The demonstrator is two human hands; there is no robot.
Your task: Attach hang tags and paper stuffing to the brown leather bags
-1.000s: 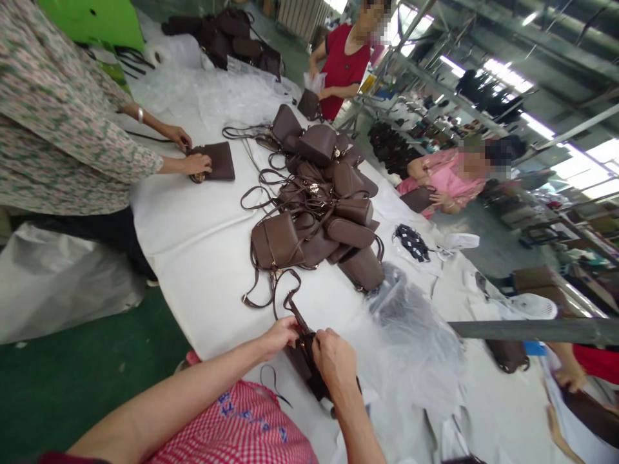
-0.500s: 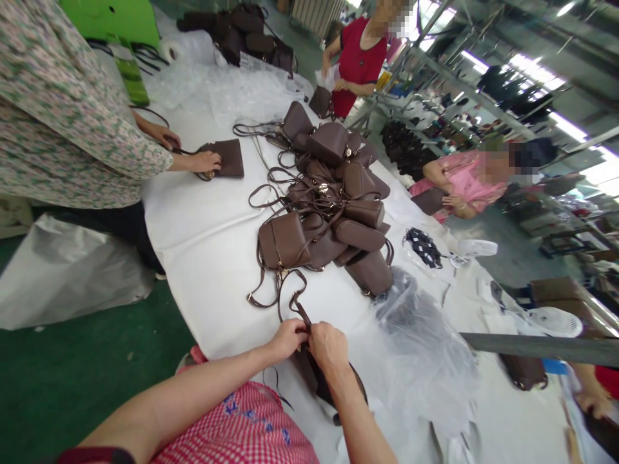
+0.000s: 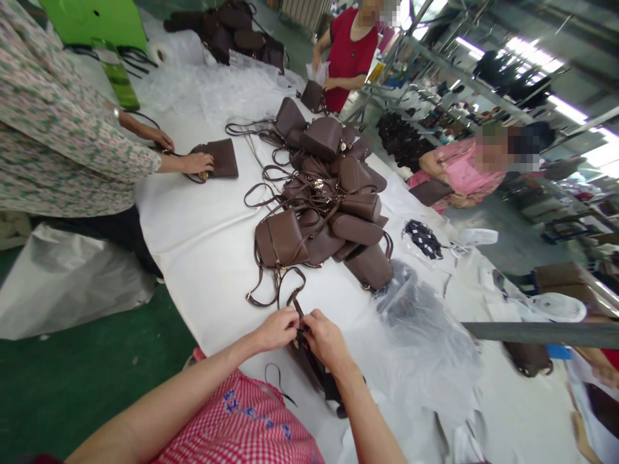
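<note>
A dark brown handbag (image 3: 309,368) rests on the white table near its front edge, partly hidden by my hands and right forearm. My left hand (image 3: 281,328) is closed, its fingers pinching at the top end of the bag. From the other side my right hand (image 3: 326,340) pinches the same spot, thumb and forefinger close to the left fingertips. A thin brown strap (image 3: 296,298) runs from between my hands up onto the table. What exactly the fingertips grip is too small to make out. Just beyond lies a heap of brown handbags (image 3: 283,238) with tangled straps.
Clear plastic bags (image 3: 420,335) lie to the right, below a bundle of black cords (image 3: 422,240). A metal bar (image 3: 532,333) crosses at right. One co-worker's hand (image 3: 199,162) rests on a brown bag at left; others handle bags across the table (image 3: 193,258).
My hands have shifted slightly up and left. The right hand has turned from a fist-like grip to a fingertip pinch, and the bag's top shows more between them.
</note>
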